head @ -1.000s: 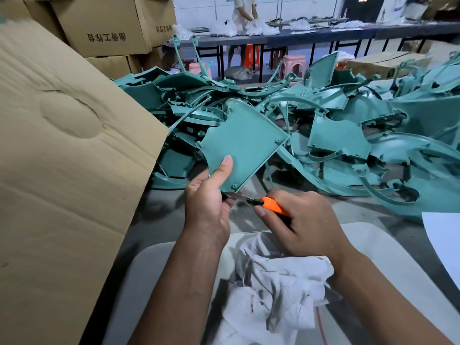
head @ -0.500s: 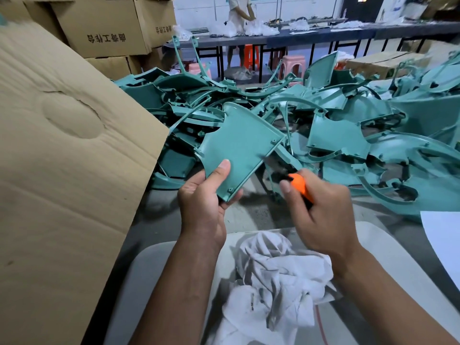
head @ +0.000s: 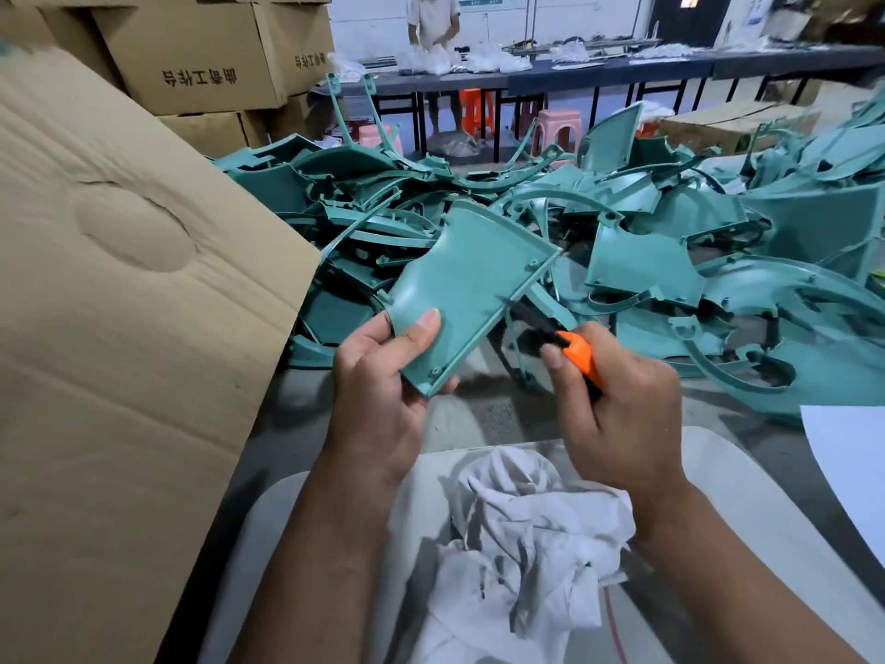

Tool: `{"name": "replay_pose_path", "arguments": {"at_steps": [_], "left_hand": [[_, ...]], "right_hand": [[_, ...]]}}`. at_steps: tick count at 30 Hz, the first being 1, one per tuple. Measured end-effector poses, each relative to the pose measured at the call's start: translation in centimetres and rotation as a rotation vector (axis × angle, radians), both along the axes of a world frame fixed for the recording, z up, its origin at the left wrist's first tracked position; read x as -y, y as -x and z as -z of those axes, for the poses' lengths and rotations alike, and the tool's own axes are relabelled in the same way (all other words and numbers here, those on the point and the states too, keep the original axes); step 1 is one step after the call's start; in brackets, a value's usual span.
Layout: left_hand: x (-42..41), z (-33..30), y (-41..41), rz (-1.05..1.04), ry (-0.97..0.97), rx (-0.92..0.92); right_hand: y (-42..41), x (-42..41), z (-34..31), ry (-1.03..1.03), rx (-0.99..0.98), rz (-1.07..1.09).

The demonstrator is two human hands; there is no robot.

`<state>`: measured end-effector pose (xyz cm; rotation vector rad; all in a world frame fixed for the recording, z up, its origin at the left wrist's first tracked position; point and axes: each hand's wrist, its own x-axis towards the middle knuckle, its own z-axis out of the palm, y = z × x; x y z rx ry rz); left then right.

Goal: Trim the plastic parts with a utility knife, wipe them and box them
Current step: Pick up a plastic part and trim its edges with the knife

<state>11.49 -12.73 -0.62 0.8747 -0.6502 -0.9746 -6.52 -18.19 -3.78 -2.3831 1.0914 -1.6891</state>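
My left hand (head: 383, 390) grips the near corner of a teal plastic panel (head: 471, 280), thumb flat on its face. The panel tilts up and away over the table. My right hand (head: 618, 404) holds an orange utility knife (head: 577, 354); its dark blade reaches left and touches the panel's right edge about halfway up. A crumpled white rag (head: 527, 543) lies on a pale board (head: 747, 515) just below both hands. The large cardboard box flap (head: 119, 328) fills the left side.
A big heap of teal plastic parts (head: 670, 261) covers the table beyond the hands. Stacked cartons (head: 201, 55) stand at the back left. A white sheet (head: 852, 452) lies at the right edge. A person works at a far bench (head: 622, 69) with stools under it.
The knife moved from the panel's bottom corner up along its right edge. My left hand tilted the panel more upright and shifted its grip slightly.
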Motion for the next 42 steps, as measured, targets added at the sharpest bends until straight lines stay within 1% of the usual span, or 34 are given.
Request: {"name": "replay_pose_path", "arguments": {"at_steps": [4,7,9,10,12,14,18,21,25,29,33,35,38,42], "left_hand": [[-0.3,0.7,-2.5,0.062,0.032,0.061],[-0.6,0.8,-3.6,0.117,0.065,0.158],[-0.6,0.8,-3.5,0.056,0.066,0.145],[-0.5,0.8,-3.1,0.011,0.060,0.118],[-0.2,0.9,-2.1,-0.066,0.042,0.080],[0.1,0.9,-0.9,-0.084,0.047,0.063],[0.2,0.7,0.3,-0.047,0.061,0.061],[0.1,0.7,0.0,0.000,0.041,0.064],[-0.1,0.8,-0.6,0.030,0.011,0.100],[-0.1,0.9,-1.1,0.046,-0.002,0.106],[0.1,1.2,-1.4,0.042,0.023,0.118],[0.1,1.3,-1.3,0.031,0.023,0.114],[0.2,1.3,-0.9,0.015,0.021,0.094],[0.3,1.1,-0.3,0.010,0.028,0.060]], "right_hand": [[0.5,0.8,-0.1,-0.027,0.048,0.038],[1.4,2.0,0.2,-0.149,0.138,0.104],[1.6,2.1,0.1,-0.145,0.160,0.122],[1.5,1.9,0.1,-0.124,0.161,0.090],[0.7,0.9,0.0,-0.056,0.118,-0.044],[-0.4,-0.2,0.2,-0.005,0.027,-0.147],[-1.7,-1.2,0.2,0.064,-0.101,-0.181],[-1.5,-1.1,0.1,0.058,-0.087,-0.172],[-0.1,-0.1,-0.2,-0.015,0.032,-0.082],[1.0,1.1,-0.1,-0.036,0.056,0.071],[1.5,2.3,0.5,-0.134,0.113,0.185],[1.5,2.1,0.6,-0.090,0.119,0.105],[0.7,0.9,0.3,0.006,0.108,-0.100],[-0.5,-0.4,0.5,0.010,0.019,-0.256]]}}
